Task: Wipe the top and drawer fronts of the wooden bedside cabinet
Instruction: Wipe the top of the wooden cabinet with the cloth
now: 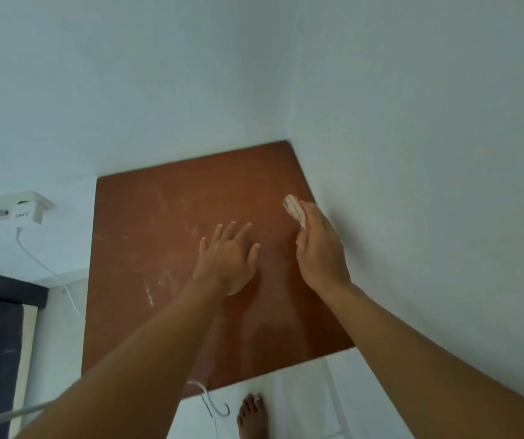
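The wooden cabinet top (172,248), reddish-brown and streaked with pale dusty smears, fills the middle of the view, wedged into the corner where two white walls (412,122) meet at about 12 o'clock. The left hand (227,258) lies flat on the wood near the centre, palm down, fingers spread and grasping nothing. Just beside it, toward 2 o'clock, the right hand (320,248) is closed around a small pale object with red lines (295,210), which sticks out beyond the fingers toward the back wall; whether it is a cloth or a wrapper is unclear, since the picture is blurred there. At 9 o'clock a white charger (27,213) sits in a wall socket, and its cable (51,274) trails down. At 6 o'clock a bare foot (252,416) stands on the white tiled floor (301,391).
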The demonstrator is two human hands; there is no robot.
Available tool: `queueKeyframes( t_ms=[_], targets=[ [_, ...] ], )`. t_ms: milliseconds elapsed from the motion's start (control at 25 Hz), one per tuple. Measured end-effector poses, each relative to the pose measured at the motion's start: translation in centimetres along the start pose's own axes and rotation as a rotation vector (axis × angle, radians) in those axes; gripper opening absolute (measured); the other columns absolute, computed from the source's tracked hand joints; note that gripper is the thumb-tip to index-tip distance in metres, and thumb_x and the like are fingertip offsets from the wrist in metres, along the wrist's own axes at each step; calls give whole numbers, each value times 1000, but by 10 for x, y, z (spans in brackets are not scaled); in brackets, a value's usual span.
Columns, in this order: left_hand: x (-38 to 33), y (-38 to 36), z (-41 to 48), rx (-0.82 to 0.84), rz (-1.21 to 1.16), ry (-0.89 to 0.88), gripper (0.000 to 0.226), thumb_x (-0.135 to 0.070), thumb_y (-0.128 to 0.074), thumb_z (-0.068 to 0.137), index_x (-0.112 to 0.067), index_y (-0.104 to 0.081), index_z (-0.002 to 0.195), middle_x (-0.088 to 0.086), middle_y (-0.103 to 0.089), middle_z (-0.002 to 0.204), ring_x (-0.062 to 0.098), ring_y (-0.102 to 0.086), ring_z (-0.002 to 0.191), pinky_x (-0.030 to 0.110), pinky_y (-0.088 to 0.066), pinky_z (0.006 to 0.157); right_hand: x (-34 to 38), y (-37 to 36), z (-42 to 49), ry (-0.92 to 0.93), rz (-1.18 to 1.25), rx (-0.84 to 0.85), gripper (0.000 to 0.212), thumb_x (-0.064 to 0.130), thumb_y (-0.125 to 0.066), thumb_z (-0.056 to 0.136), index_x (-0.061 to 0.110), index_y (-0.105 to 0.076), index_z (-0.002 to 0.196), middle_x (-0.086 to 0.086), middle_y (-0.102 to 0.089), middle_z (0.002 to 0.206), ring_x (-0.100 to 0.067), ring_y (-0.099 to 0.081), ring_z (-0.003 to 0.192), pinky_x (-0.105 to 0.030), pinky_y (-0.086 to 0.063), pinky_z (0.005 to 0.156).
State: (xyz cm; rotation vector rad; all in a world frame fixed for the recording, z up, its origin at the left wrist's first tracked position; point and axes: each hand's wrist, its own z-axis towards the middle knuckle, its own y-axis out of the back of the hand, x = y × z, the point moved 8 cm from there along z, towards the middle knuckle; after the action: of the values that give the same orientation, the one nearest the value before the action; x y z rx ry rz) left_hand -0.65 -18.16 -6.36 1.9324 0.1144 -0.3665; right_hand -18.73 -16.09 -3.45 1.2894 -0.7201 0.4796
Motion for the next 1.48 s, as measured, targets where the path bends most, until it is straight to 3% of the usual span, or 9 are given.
queueKeyframes(
  t_ms=[240,400,480,600,680,840,1160,1480],
  targets=[
    [12,57,120,-2,20,3,65,-57,-29,103,-32,-17,161,3,-8,171,30,0,157,57,-10,122,31,-46,165,149,-88,-14,51,-1,-45,91,10,-54,140,-13,-61,136,-36,-56,124,-46,-47,106],
    [25,52,179,60,73,-1,64,-56,-25,103,-33,-13,162,5,-1,171,32,4,157,57,-8,123,18,-99,225,210,-374,166,60,9,-47,90,22,-47,148,-7,-52,148,-35,-44,139,-53,-38,114],
    [32,38,189,94,110,-8,63,-53,-20,104,-33,-8,162,5,4,171,31,5,157,56,-7,123,0,-123,226,250,-477,265,57,23,-41,94,26,-45,151,-5,-48,154,-33,-36,148,-51,-28,121],
    [41,22,188,69,97,-39,60,-47,-17,106,-35,0,162,1,13,170,27,12,156,53,-2,124,-14,-136,225,297,-574,255,62,46,-22,98,25,-50,149,-6,-46,157,-32,-30,152,-50,-21,124],
    [43,20,185,36,85,-56,60,-46,-17,106,-37,3,161,0,15,170,25,14,156,52,1,125,-15,-140,228,314,-608,258,63,46,-21,99,24,-47,151,-8,-45,157,-34,-30,152,-51,-18,125],
    [45,18,186,5,96,-59,61,-46,-17,105,-37,6,161,0,16,170,25,17,156,52,2,125,-24,-150,225,270,-575,289,63,45,-23,102,26,-26,162,-8,-24,168,-34,-10,159,-53,-5,128],
    [43,15,188,29,105,-39,60,-48,-13,105,-37,5,161,1,15,170,26,15,156,53,2,125,-30,-150,215,197,-574,300,64,50,-21,105,25,-17,165,-4,-8,174,-29,1,161,-51,3,129],
    [35,21,188,68,176,16,63,-55,-8,102,-37,1,162,3,11,171,29,8,157,61,2,122,-35,-135,165,161,-550,238,74,56,-10,97,25,-24,163,-4,-17,173,-30,-6,160,-52,-1,128]
  ],
)
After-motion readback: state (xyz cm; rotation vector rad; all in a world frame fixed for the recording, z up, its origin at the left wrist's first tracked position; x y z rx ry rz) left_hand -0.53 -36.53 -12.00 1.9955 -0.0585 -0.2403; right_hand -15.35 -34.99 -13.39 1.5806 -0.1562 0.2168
